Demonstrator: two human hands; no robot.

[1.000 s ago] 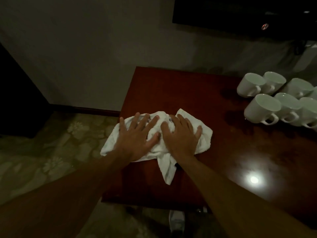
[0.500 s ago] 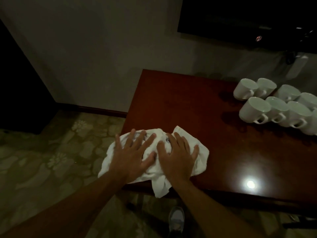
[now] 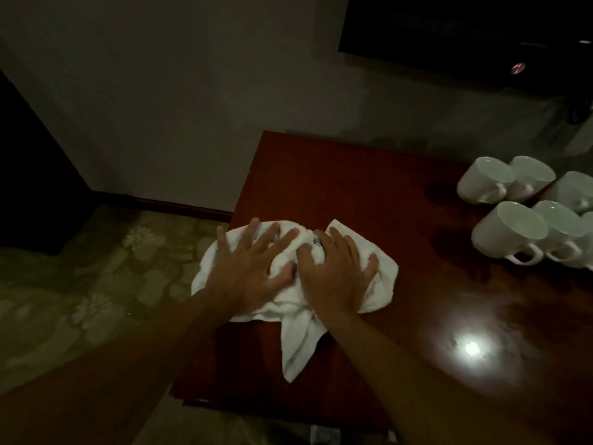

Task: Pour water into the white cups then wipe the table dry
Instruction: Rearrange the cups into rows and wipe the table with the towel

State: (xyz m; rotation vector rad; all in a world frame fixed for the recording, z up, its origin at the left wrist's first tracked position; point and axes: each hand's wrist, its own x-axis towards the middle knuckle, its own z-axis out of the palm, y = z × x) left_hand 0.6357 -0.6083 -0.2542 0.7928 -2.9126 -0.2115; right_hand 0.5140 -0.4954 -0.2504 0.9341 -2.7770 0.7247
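**Towel's slid back up from the near edge, you're mid-wipe**

Half a second ago the white towel (image 3: pixel 382 284) had its tail hanging over the near edge of the table (image 3: pixel 353 187). Now you've pushed it away from you and the tail lies on the wood.

Your left hand (image 3: pixel 247 274) is flat on the cloth with fingers (image 3: pixel 272 239) fanned wide. Your right hand (image 3: pixel 333 277) presses just beside it, fingers a bit closer together over a bunched hump. Neither hand pinches the cloth. The towel sits at the table's left side, partly over that edge.

The white cups (image 3: pixel 510 229) are clustered well apart on the right. I can't tell if they hold water, but I'd say you're on the drying step.

Next I'd sweep right, toward the streaky sheen around the light glare (image 3: pixel 471 348). Keep both palms down and stop short of the cups.
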